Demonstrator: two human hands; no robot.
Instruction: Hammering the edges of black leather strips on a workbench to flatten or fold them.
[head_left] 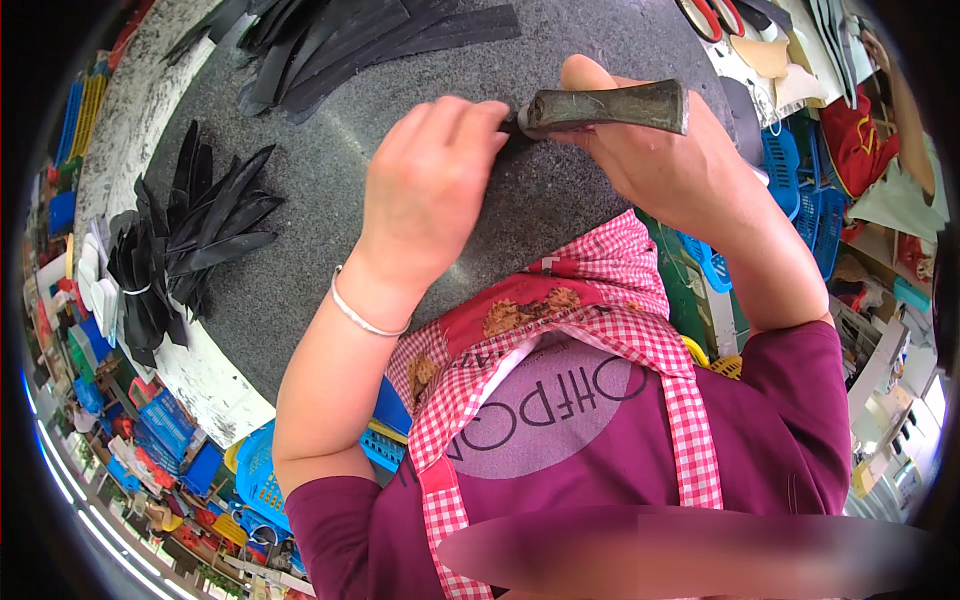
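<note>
Dark speckled granite bench (300,250): right hand (660,150) grips worn metal hammer head (610,107), left hand (430,190) pins small black piece (510,122) beside it; piled black leather strips (190,230) lie left, likely finished.

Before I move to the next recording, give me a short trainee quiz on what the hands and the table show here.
1. True or false: the right hand grips a metal tool.
2. What does the left hand press on? A) a blue basket B) the grey stone table C) scissors
3. What colour are the cut strips piled on the table?

Key: 1 true; 2 B; 3 black.
</note>
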